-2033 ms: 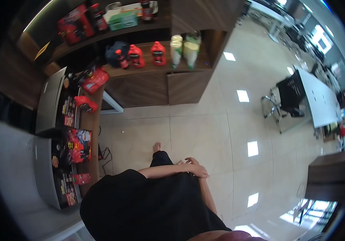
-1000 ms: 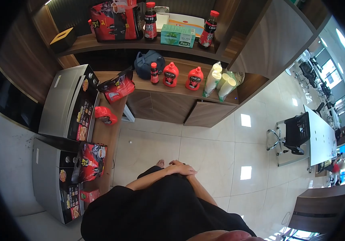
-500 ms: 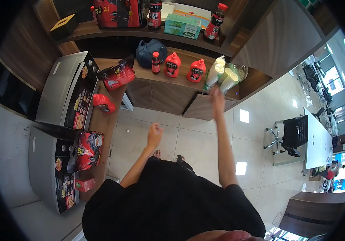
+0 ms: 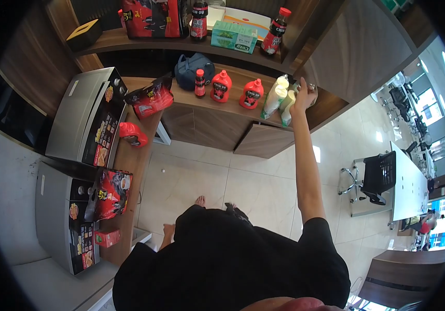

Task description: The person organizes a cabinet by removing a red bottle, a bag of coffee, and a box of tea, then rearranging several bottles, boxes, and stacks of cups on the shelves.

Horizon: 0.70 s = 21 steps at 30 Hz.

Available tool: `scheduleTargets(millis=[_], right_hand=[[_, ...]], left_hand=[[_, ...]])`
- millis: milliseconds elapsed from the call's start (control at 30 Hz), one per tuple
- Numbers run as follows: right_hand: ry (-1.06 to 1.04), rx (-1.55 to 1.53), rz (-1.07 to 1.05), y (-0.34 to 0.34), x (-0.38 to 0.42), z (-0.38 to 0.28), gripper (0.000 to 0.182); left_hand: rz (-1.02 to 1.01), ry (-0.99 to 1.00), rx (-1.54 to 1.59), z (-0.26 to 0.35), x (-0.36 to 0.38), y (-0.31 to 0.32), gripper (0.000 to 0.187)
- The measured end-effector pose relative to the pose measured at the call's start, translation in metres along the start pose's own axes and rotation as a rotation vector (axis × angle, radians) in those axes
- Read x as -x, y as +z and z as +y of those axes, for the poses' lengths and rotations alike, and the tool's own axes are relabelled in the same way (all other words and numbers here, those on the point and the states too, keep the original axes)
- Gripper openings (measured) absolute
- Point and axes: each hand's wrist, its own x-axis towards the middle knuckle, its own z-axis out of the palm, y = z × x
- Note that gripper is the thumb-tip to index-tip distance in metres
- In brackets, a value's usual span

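Note:
My right hand (image 4: 304,97) reaches to the right end of the counter and touches the right-hand plastic-wrapped stack of cups (image 4: 288,108); whether its fingers grip the wrap is hard to see. Another wrapped stack of cups (image 4: 274,98) lies just left of it. Farther left stand two red sauce bottles (image 4: 252,94) and a small dark-red bottle (image 4: 199,84). Low beside my body hangs my left hand (image 4: 168,229), small in view, near no object, its fingers unclear.
A blue bag (image 4: 194,71) sits behind the bottles. The upper shelf (image 4: 191,43) holds a green tea box (image 4: 234,37) and sauce bottles. Two toaster ovens (image 4: 80,116) line the left counter with red coffee bags (image 4: 113,194). A cabinet door (image 4: 264,140) stands ajar below.
My right hand has moved up and right, from the front of the cups to the right-hand stack. My left hand has dropped down and left toward my side.

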Motion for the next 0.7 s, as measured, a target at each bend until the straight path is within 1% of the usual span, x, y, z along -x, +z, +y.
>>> scheduleTargets(millis=[33,133,167,233,300,367,433,500,533,567,600,700], right_hand=[[-0.139,0.120,-0.003,0.001,-0.004,-0.001,0.036],[-0.439,0.371,-0.263,0.005,-0.016,-0.013,0.030],[-0.498,0.405,-0.230,0.010,-0.014,-0.016,0.024],[-0.536,0.434,-0.237,0.017,-0.018,-0.019,0.024],[-0.591,0.454,-0.251,0.027,-0.022,-0.020,0.024],[-0.577,0.434,-0.212,0.033,-0.035,-0.011,0.022],[-0.596,0.478,-0.199,0.031,-0.042,-0.009,0.021],[-0.648,0.573,-0.205,0.029,-0.046,-0.012,0.021],[-0.630,0.584,-0.230,0.029,-0.045,-0.016,0.021],[-0.610,0.596,-0.254,0.027,-0.043,-0.022,0.021],[-0.591,0.608,-0.277,0.027,-0.044,-0.025,0.021],[-0.626,0.382,-0.331,0.025,-0.052,-0.013,0.022]], left_hand=[[0.025,-0.027,-0.046,-0.013,0.003,0.001,0.072],[0.083,0.005,-0.097,-0.035,0.002,0.006,0.074],[0.100,0.036,-0.100,-0.040,-0.001,0.011,0.075],[0.143,0.130,-0.095,-0.043,-0.012,0.018,0.077],[0.221,0.272,-0.060,-0.032,-0.028,0.025,0.079],[0.306,0.408,-0.015,-0.017,-0.046,0.033,0.080],[0.343,0.476,0.026,0.016,-0.044,0.027,0.069],[0.027,0.399,0.298,0.055,-0.025,0.005,0.059],[-0.129,0.359,0.430,0.074,-0.014,-0.008,0.054],[-0.150,0.371,0.410,0.088,-0.009,-0.013,0.043],[-0.161,0.375,0.399,0.097,-0.007,-0.015,0.044],[-0.170,0.390,0.369,0.117,-0.006,-0.021,0.046]])
